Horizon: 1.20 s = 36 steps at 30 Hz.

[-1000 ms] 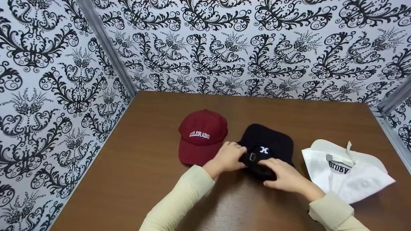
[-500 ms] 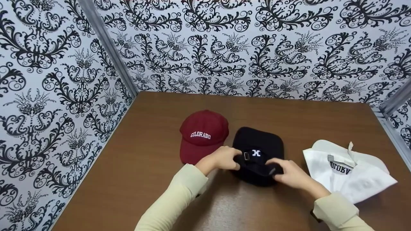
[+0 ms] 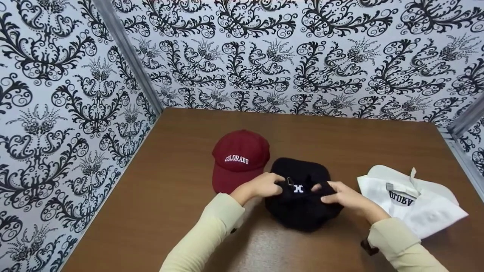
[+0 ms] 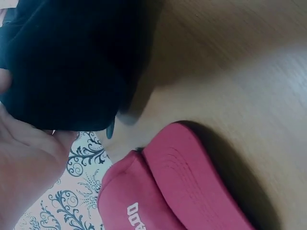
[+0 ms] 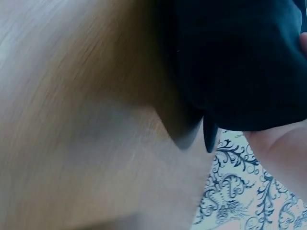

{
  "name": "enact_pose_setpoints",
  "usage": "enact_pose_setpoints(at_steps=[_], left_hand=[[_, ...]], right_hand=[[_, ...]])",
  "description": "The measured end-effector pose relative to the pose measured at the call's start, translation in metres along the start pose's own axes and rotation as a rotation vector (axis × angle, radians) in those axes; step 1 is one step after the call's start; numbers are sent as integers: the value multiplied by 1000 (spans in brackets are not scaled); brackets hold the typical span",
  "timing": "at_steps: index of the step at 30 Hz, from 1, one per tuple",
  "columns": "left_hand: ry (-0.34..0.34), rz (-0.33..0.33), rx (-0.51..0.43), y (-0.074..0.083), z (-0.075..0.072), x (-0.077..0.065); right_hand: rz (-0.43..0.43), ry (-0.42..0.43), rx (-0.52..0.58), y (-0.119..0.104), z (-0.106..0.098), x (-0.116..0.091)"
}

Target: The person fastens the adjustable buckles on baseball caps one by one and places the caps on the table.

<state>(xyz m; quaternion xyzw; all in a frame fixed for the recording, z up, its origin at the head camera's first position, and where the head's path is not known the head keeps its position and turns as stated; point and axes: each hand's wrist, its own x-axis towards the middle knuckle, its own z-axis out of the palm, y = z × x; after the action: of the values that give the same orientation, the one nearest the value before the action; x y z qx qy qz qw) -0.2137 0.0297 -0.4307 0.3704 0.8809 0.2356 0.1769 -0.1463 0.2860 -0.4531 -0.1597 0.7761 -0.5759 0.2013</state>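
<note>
A black cap [image 3: 302, 215] is between my two hands, its brim pointing away and its back opening toward me. At its left edge my left hand [image 3: 262, 185] grips the fabric by the strap buckle, fingers curled over the rim. The right side is pinched by my right hand [image 3: 348, 196], thumb outside and fingertips inside. A small white emblem shows within the cap. In the left wrist view the black crown [image 4: 62, 67] hangs over the table, and a like view of the crown [image 5: 240, 62] fills the upper part of the right wrist view.
A dark red cap [image 3: 242, 145] lettered COLORADO lies just left of the black one on the brown table [image 3: 170, 181]. At the right lies a white cap [image 3: 427, 219] with its strap loose. Patterned walls [image 3: 264, 56] stand behind and at the sides.
The black cap has come nearer to me and slightly left, and its crown has spread out fuller. My right hand has gone from loosely touching to pinching its edge.
</note>
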Motion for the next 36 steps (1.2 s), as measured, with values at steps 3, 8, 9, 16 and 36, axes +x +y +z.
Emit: enact_pose_setpoints(at_steps=[3, 8, 9, 16, 36], left_hand=[[6, 8, -32, -4, 0, -2], [31, -15, -179, -12, 0, -8], [36, -25, -218, -13, 0, -9], [36, -43, -482, -12, 0, -16], [50, 15, -533, 14, -12, -30]], right_hand=[[54, 11, 53, 4, -3, 2], [198, 171, -195, -1, -3, 6], [215, 215, -266, -5, -2, 7], [76, 480, -606, -34, 17, 17], [55, -224, -499, -42, 40, 29]])
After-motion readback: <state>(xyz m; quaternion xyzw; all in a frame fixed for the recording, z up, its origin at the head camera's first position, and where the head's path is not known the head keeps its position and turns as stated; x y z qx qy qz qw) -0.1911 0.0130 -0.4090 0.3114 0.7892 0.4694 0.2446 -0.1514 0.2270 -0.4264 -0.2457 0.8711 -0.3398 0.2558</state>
